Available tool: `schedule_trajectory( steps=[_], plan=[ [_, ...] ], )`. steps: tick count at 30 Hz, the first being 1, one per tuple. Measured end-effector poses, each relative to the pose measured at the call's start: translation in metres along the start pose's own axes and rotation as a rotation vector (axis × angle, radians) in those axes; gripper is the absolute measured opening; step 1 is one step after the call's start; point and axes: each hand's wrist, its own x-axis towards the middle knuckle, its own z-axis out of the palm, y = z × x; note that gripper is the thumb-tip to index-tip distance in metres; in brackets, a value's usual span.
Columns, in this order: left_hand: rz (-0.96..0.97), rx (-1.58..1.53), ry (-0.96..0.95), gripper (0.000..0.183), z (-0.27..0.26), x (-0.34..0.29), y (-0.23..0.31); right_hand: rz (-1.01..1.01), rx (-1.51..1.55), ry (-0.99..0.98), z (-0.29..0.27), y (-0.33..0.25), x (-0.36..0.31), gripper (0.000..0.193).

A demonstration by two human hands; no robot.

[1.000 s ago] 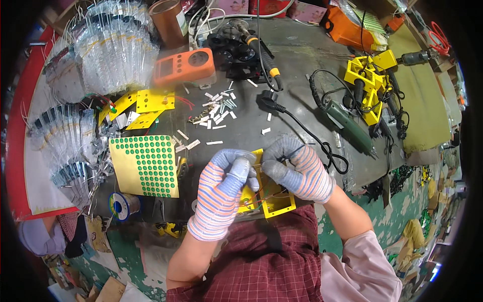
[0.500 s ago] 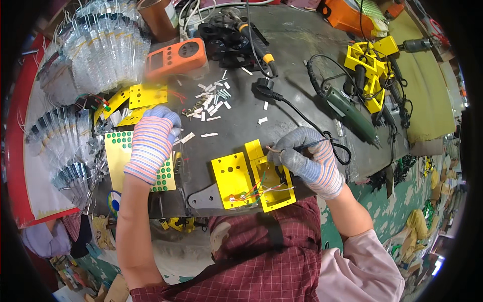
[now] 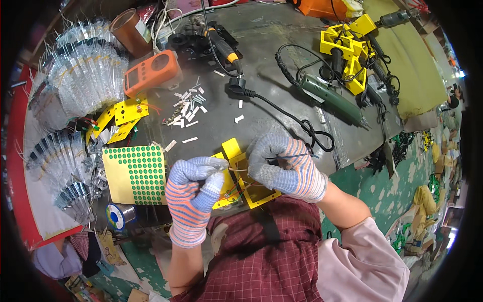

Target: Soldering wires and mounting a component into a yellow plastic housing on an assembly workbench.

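Both my hands wear striped knit gloves and meet over a yellow open box (image 3: 261,195). My right hand (image 3: 289,168) is closed on a dark cable (image 3: 293,156), part of which shows across the fingers. My left hand (image 3: 193,194) is pinched just left of the box; a thin pale wire (image 3: 237,170) shows between the two sets of fingertips, and whether the left fingers grip it is hidden. Red and other thin wires (image 3: 232,194) lie over the box and the flat yellow cover (image 3: 221,203) beside it, which my left hand largely hides.
Left of my hands lie a sheet of green round stickers (image 3: 146,173), a solder spool (image 3: 119,216) and yellow plates (image 3: 132,110). Small white pieces and screws (image 3: 186,108) are scattered behind. An orange meter (image 3: 151,73), black plug (image 3: 240,86), green power tool (image 3: 329,98) and yellow housings (image 3: 347,50) stand farther back.
My left hand has come from the sticker sheet and yellow plates across to the box, its fingers now pinched. My right hand has turned slightly over the box. The whole view has shifted a little.
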Motion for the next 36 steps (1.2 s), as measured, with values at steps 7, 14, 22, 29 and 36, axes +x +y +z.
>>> schedule_trajectory(
  steps=[7, 14, 22, 29, 36],
  plan=[
    [0.112, 0.086, 0.013, 0.018, 0.007, -0.007, 0.001, -0.051, -0.05, -0.024, 0.001, 0.002, 0.001, 0.012],
    [0.295, 0.264, -0.029, 0.017, 0.002, -0.008, -0.001, -0.031, -0.011, -0.028, 0.004, 0.0, 0.001, 0.013],
    [0.404, 0.399, -0.034, 0.02, -0.003, -0.005, -0.003, -0.071, -0.023, -0.017, 0.006, 0.005, 0.002, 0.013],
    [0.563, 0.532, -0.091, 0.021, -0.007, 0.002, 0.002, -0.111, -0.043, -0.036, 0.006, 0.005, 0.004, 0.013],
    [0.557, 0.634, -0.101, 0.02, -0.007, 0.0, 0.005, -0.223, -0.135, 0.106, 0.012, 0.01, 0.001, 0.012]
  ],
)
